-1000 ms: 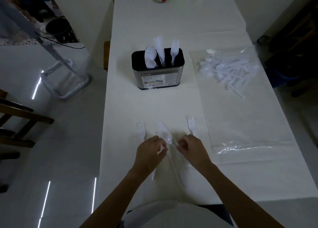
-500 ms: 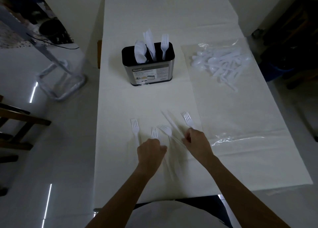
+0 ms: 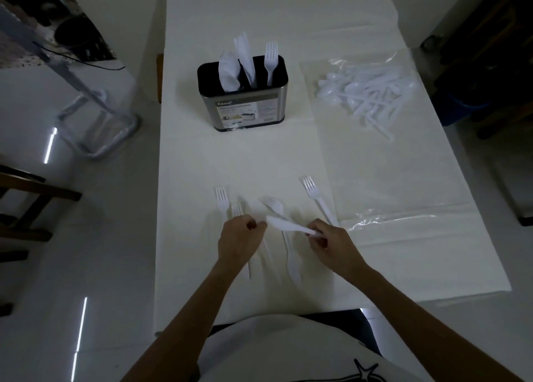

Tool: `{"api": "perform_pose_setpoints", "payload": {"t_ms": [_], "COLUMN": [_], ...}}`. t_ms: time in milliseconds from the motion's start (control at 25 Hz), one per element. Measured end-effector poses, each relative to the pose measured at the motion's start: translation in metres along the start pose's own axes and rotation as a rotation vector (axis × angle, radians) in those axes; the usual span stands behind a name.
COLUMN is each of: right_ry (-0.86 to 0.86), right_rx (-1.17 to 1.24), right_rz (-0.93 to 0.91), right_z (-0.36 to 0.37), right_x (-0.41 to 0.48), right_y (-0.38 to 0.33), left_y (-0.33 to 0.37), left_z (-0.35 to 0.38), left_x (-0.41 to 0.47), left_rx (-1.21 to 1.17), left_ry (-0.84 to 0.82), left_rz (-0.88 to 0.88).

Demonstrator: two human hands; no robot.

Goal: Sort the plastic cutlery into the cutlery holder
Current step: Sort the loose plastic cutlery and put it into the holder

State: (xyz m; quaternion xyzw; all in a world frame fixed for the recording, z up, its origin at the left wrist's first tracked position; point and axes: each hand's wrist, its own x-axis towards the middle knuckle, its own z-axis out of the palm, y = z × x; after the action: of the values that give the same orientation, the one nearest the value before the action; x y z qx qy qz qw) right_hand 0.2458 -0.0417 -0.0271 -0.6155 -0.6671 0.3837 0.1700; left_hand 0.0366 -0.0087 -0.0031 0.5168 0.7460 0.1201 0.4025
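Note:
A black and steel cutlery holder (image 3: 245, 113) stands mid-table with white spoons, knives and a fork upright in it. Several white plastic forks (image 3: 313, 194) lie loose on the tablecloth near me. My right hand (image 3: 331, 244) pinches the handle of a white plastic knife (image 3: 284, 225), lifted just off the cloth with its blade pointing left. My left hand (image 3: 239, 238) lies beside the blade tip with fingers curled over fork handles; whether it grips one is unclear.
A clear plastic bag (image 3: 375, 156) lies flat on the right, with a heap of white cutlery (image 3: 366, 93) on its far end. A metal stand (image 3: 95, 122) and a wooden chair (image 3: 26, 205) are on the floor to the left.
My right hand has picked up the knife from among the forks and turned it sideways. My left hand stayed over the fork handles. The view has shifted a little nearer.

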Motion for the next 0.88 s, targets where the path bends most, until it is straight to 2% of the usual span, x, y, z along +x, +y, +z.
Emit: {"api": "perform_pose_setpoints", "payload": {"t_ms": [160,280,400,600,760,880], "right_ry": [-0.167,-0.208,-0.266,-0.301,-0.201,-0.129], "right_rx": [-0.268,-0.499,-0.531,-0.418,-0.093,0.208], "right_rz": [-0.327,-0.639,-0.741,-0.683,-0.352,-0.13], "right_z": [-0.008,-0.005,-0.008,-0.004,-0.004,-0.004], "right_x": [0.018,0.04,0.054,0.048,0.052,0.054], "right_y": [-0.002,-0.009,-0.011,-0.018,-0.037,-0.056], "left_y": [-0.018,-0.033,-0.04,-0.043,-0.042,-0.03], "left_z": [-0.015,-0.027,-0.034,-0.052,-0.065,-0.066], "left_x": [0.001,0.0,0.002,0.002,0.005,0.003], "left_rx": [-0.317,-0.375,-0.489,-0.7,-0.822,-0.832], "left_ry": [0.15,0.156,0.153,0.268,0.29,0.209], "left_rz": [0.005,0.031,0.014,-0.001,-0.02,0.017]}}
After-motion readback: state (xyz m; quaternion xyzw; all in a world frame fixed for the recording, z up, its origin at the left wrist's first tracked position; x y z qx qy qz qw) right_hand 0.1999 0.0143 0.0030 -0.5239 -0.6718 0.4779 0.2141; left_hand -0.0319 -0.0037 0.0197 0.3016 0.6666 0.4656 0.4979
